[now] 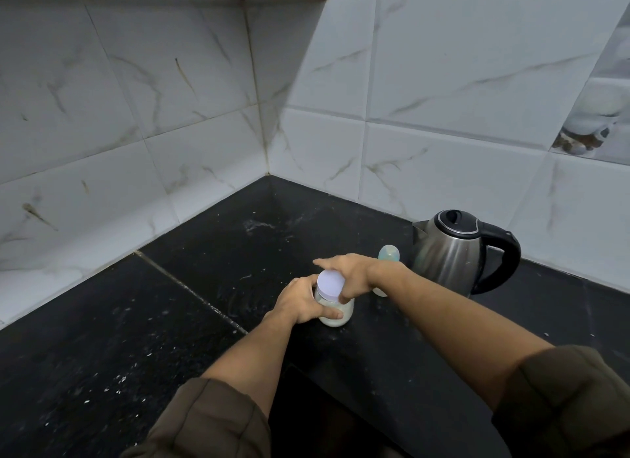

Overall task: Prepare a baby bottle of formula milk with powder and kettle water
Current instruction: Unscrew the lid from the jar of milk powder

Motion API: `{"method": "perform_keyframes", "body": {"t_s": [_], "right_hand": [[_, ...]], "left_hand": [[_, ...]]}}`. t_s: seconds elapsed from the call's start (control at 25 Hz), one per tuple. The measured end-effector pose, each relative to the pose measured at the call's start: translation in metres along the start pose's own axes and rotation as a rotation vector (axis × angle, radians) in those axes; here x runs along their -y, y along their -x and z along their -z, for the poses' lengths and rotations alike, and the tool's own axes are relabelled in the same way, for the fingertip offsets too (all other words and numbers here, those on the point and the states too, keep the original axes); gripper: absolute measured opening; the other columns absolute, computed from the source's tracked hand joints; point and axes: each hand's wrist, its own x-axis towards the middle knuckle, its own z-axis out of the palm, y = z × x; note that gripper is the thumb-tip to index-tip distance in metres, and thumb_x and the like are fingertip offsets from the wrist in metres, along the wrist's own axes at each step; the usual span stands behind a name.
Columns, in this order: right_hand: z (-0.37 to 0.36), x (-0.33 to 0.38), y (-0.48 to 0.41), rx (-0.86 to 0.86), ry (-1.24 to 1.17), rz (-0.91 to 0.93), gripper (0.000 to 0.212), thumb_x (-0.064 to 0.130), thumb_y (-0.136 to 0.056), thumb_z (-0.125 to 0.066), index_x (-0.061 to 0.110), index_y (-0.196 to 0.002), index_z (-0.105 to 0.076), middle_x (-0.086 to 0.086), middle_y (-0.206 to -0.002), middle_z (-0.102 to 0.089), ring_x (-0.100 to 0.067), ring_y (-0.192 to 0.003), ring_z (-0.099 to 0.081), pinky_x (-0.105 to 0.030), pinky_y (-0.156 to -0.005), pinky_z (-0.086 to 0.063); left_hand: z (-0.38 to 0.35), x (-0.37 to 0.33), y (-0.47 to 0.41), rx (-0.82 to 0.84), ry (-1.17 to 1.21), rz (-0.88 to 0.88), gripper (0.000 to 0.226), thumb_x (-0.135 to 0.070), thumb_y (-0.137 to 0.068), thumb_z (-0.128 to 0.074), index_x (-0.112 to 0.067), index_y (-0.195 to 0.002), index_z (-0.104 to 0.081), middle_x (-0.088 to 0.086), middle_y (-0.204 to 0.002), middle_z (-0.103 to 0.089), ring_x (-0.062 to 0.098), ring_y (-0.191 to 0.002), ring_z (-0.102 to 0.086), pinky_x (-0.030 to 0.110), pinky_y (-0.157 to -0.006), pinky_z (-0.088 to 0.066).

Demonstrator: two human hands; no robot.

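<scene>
On counter (pixel 211 253), hands (pixel 301 302) (pixel 353 273) hold jar (pixel 341 313), perhaps powder

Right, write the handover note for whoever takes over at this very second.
Left hand: grips the body of the powder jar, which stands on the black counter.
Right hand: curled over the jar's white lid, thumb on its near edge.
Baby bottle: upright behind the right wrist, mostly hidden, beside the kettle, whose lid is shut.
Done: things set out; jar lid still on.
Left: open the jar, put powder in the bottle, add kettle water, close, mix.
</scene>
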Motion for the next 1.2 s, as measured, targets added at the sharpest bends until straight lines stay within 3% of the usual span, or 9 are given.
{"method": "perform_keyframes", "body": {"t_s": [0.16, 0.32, 0.44, 0.56, 0.64, 0.76, 0.96, 1.08, 1.2], "right_hand": [[-0.002, 0.006, 0.000, -0.135, 0.002, -0.055, 0.108, 0.058, -0.075, -0.084, 0.024, -0.162, -0.029, -0.003, -0.155, -0.047, -0.028, -0.139, -0.048, -0.046, -0.111, -0.047], [-0.002, 0.003, 0.001, -0.095, 0.055, 0.021, 0.094, 0.030, -0.081, -0.085, 0.030, -0.161, -0.034, 0.001, -0.151, -0.055, -0.027, -0.137, -0.051, -0.044, -0.111, -0.046], [-0.001, 0.002, 0.003, 0.003, 0.072, 0.037, 0.103, 0.019, -0.081, -0.083, 0.033, -0.164, -0.023, -0.001, -0.159, -0.046, -0.028, -0.144, -0.045, -0.045, -0.114, -0.044], [-0.003, 0.005, 0.005, -0.058, 0.045, -0.013, 0.117, 0.049, -0.073, -0.088, 0.026, -0.165, -0.019, -0.004, -0.158, -0.041, -0.028, -0.144, -0.041, -0.047, -0.114, -0.044], [-0.004, 0.006, 0.006, -0.115, 0.058, -0.050, 0.111, 0.059, -0.073, -0.085, 0.023, -0.162, -0.028, -0.004, -0.151, -0.047, -0.028, -0.138, -0.047, -0.046, -0.110, -0.047], [-0.007, 0.006, 0.007, -0.115, 0.090, 0.002, 0.094, 0.042, -0.079, -0.086, 0.024, -0.158, -0.038, -0.004, -0.147, -0.051, -0.029, -0.135, -0.051, -0.044, -0.109, -0.047], [0.000, 0.006, 0.007, 0.007, 0.126, 0.095, 0.085, 0.012, -0.083, -0.079, 0.031, -0.156, -0.040, -0.006, -0.145, -0.047, -0.031, -0.131, -0.051, -0.047, -0.108, -0.048], [0.002, 0.006, 0.004, 0.027, 0.163, 0.136, 0.086, 0.010, -0.082, -0.074, 0.039, -0.155, -0.038, -0.004, -0.141, -0.045, -0.031, -0.129, -0.049, -0.049, -0.106, -0.049], [0.017, 0.006, 0.005, -0.037, 0.124, 0.141, 0.089, 0.022, -0.081, -0.078, 0.035, -0.158, -0.037, -0.005, -0.142, -0.042, -0.028, -0.130, -0.044, -0.047, -0.111, -0.044]], "left_hand": [[0.001, -0.002, 0.002, -0.002, -0.001, 0.013, 0.082, -0.068, -0.035, -0.090, -0.042, -0.110, -0.069, -0.012, -0.104, -0.072, 0.012, -0.100, -0.068, 0.043, -0.091, -0.059], [0.000, 0.000, -0.001, 0.006, -0.002, 0.030, 0.095, -0.069, -0.031, -0.091, -0.042, -0.120, -0.067, -0.013, -0.112, -0.070, 0.013, -0.107, -0.066, 0.044, -0.096, -0.056], [-0.001, 0.000, -0.001, 0.006, 0.002, 0.038, 0.099, -0.070, -0.031, -0.091, -0.042, -0.122, -0.066, -0.014, -0.112, -0.070, 0.013, -0.109, -0.065, 0.044, -0.098, -0.056], [0.001, -0.002, 0.001, 0.007, 0.007, 0.034, 0.096, -0.067, -0.032, -0.091, -0.040, -0.121, -0.067, -0.013, -0.109, -0.072, 0.013, -0.106, -0.066, 0.044, -0.095, -0.057], [0.001, -0.003, 0.001, 0.010, 0.010, 0.036, 0.097, -0.068, -0.031, -0.091, -0.040, -0.120, -0.068, -0.013, -0.109, -0.072, 0.013, -0.105, -0.067, 0.044, -0.095, -0.057], [-0.001, -0.001, 0.001, 0.005, 0.018, 0.041, 0.094, -0.068, -0.030, -0.092, -0.044, -0.118, -0.067, -0.013, -0.110, -0.071, 0.013, -0.106, -0.066, 0.044, -0.095, -0.057], [-0.001, 0.002, 0.001, 0.009, 0.044, 0.030, 0.090, -0.063, -0.034, -0.094, -0.042, -0.117, -0.069, -0.015, -0.108, -0.072, 0.010, -0.105, -0.067, 0.041, -0.095, -0.057], [-0.002, 0.004, 0.000, 0.007, 0.070, 0.021, 0.087, -0.060, -0.036, -0.096, -0.039, -0.116, -0.070, -0.017, -0.105, -0.073, 0.008, -0.104, -0.067, 0.040, -0.096, -0.057], [-0.001, 0.004, 0.001, 0.006, 0.075, 0.004, 0.080, -0.055, -0.042, -0.098, -0.038, -0.115, -0.070, -0.017, -0.103, -0.075, 0.006, -0.104, -0.068, 0.040, -0.097, -0.056]]}}
